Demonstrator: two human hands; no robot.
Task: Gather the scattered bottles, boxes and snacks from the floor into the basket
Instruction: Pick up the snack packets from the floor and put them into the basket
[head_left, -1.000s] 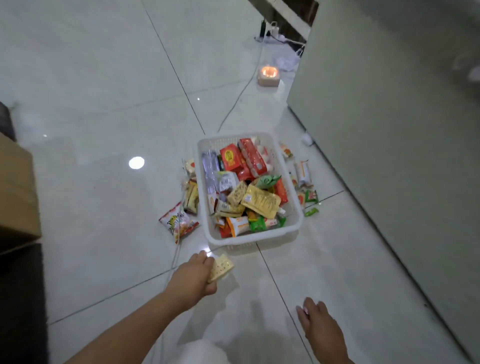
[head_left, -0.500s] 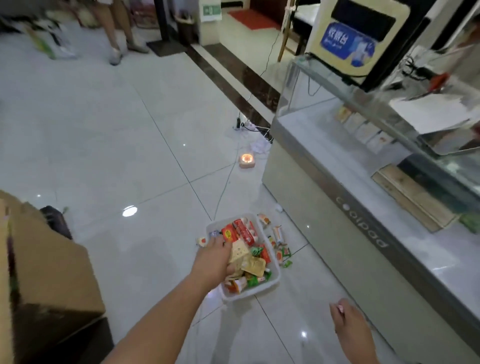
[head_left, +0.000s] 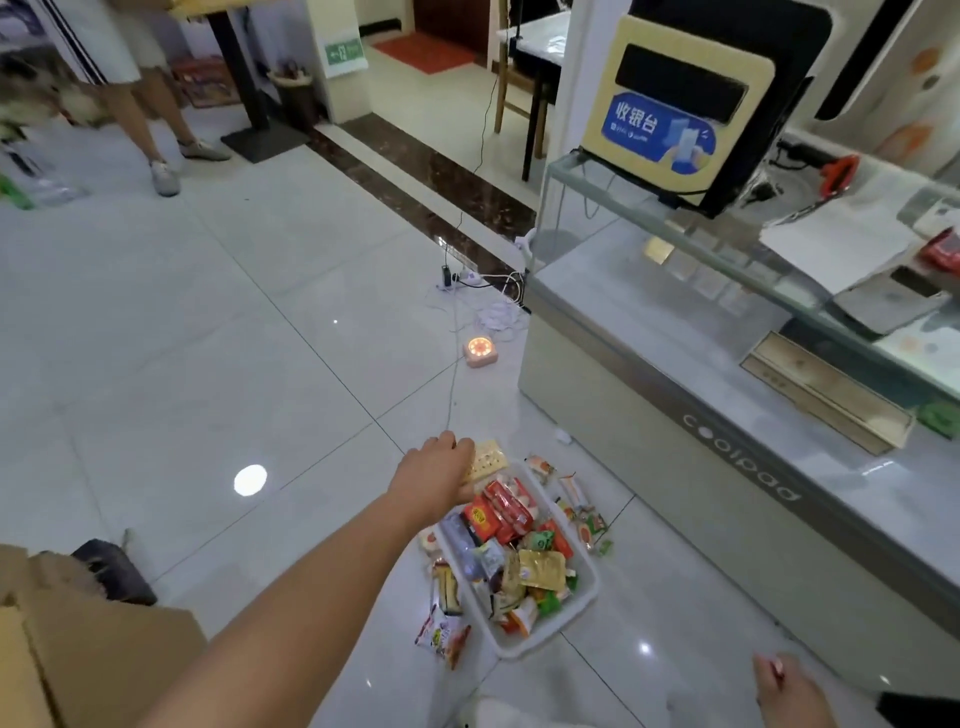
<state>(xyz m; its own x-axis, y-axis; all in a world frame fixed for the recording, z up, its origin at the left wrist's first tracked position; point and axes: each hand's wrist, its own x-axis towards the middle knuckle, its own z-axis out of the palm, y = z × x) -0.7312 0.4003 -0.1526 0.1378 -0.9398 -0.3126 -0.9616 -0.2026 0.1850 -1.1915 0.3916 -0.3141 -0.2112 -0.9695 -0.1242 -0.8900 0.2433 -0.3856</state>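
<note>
A white plastic basket (head_left: 540, 640) stands on the tiled floor, heaped with red boxes, a gold pouch and several snack packs. My left hand (head_left: 434, 475) reaches out above the basket's far end and grips a pale cracker pack (head_left: 485, 458) that sticks out past my fingers. My right hand (head_left: 787, 691) hangs low at the bottom right, fingers relaxed, holding nothing. Loose snacks lie on the floor beside the basket: a red-and-white bag (head_left: 441, 635) and wafer packs (head_left: 447, 590) on its left, small packets (head_left: 579, 501) on its right.
A grey glass-topped counter (head_left: 675, 447) runs along the right. A glowing pink device (head_left: 480, 351) and cables (head_left: 483, 291) lie beyond the basket. A cardboard box (head_left: 93, 660) sits at the lower left. A person's legs (head_left: 150, 124) stand at the far left.
The view has lifted from the floor to the room. My left hand carried the cracker pack from in front of the basket to above its far end.
</note>
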